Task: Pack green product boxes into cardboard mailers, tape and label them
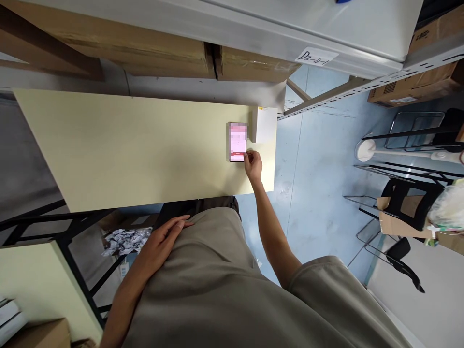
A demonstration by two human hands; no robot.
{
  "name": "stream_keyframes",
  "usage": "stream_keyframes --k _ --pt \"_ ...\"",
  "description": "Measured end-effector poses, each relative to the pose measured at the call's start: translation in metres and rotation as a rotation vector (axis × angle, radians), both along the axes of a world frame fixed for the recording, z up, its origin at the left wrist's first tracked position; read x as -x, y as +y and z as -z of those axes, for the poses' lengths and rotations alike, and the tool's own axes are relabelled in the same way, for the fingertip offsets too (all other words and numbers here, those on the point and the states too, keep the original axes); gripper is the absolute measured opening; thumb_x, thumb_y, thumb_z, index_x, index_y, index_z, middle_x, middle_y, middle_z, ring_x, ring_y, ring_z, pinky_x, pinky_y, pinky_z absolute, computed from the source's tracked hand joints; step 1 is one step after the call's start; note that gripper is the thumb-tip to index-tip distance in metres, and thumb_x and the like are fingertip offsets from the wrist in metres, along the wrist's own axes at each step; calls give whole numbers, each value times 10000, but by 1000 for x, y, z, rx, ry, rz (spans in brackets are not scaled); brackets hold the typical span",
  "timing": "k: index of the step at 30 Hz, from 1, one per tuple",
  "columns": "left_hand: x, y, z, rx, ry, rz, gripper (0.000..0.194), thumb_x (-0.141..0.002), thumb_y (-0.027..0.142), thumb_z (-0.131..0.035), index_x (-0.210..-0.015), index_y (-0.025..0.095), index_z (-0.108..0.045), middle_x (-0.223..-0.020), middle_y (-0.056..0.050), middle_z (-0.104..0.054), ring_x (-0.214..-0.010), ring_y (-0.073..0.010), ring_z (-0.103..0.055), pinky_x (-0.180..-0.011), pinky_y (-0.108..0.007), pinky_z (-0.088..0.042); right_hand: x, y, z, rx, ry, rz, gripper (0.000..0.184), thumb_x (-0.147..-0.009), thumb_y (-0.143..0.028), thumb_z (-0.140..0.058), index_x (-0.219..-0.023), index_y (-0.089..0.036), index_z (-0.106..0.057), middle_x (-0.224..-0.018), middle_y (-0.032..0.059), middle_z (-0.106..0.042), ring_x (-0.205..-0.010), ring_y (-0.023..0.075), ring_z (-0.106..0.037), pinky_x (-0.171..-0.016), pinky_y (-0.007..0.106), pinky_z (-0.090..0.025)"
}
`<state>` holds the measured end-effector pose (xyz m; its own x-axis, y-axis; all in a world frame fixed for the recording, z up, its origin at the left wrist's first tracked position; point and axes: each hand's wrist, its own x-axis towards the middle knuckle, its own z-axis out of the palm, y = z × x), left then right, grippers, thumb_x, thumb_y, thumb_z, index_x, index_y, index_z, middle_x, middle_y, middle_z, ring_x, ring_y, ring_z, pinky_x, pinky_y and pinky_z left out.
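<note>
A phone (237, 141) with a lit pink screen lies flat near the right end of a pale yellow table (126, 150). My right hand (253, 163) reaches out to the phone's lower right corner, fingers curled, its fingertips touching the edge. A small white box (265, 124) sits just right of the phone at the table's far corner. My left hand (163, 239) rests flat against my shirt below the table's near edge, fingers stretched and holding nothing.
Cardboard boxes (145, 48) sit on a metal shelf (326, 29) beyond the table. Folded chairs (409, 212) and a box stand on the blue floor at right. A bag of crumpled wrappers (125, 240) lies under the table. A second pale surface (32, 285) is at lower left.
</note>
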<state>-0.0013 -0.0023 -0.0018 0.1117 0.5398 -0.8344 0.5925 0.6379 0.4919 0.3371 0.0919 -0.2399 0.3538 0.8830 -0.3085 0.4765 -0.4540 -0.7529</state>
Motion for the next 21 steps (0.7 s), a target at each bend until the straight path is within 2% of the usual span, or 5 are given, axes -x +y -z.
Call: stream_keyframes --k 5,13,18,21 --pt "0 1 0 15 7 1 663 -981 765 -500 -1385 309 -761 -1308 -62 -825 -1332 -361 -721 -1081 -457 -623 0 0 -1 6 5 -9 295 -1077 -531 -574 -1064 -239 -618 -1112 84 -704 -889 205 -669 -852 350 -573" --pt "-3 3 -3 41 8 -4 683 -981 766 -481 -1417 301 -724 -1351 -54 -809 -1395 -351 -681 -1139 -464 -591 0 2 -6 44 35 18 350 -1078 -578 -567 -1098 -234 -629 -1082 90 -738 -896 213 -685 -866 364 -586" --pt "-2 -2 3 41 -44 -81 676 -981 757 -517 -1422 278 -700 -1372 -83 -796 -1382 -349 -688 -1197 -511 -543 4 -3 -25 57 54 53 392 -1083 -584 -553 -1195 -215 -625 -1116 116 -743 -933 222 -702 -875 372 -590" --pt "-3 -3 10 -43 -46 -167 671 -977 745 -537 -1404 252 -694 -1366 -108 -794 -1333 -340 -718 -1205 -521 -537 9 -9 -43 4 40 44 393 -1089 -593 -536 -1179 -223 -633 -1151 124 -732 -980 228 -700 -888 384 -598"
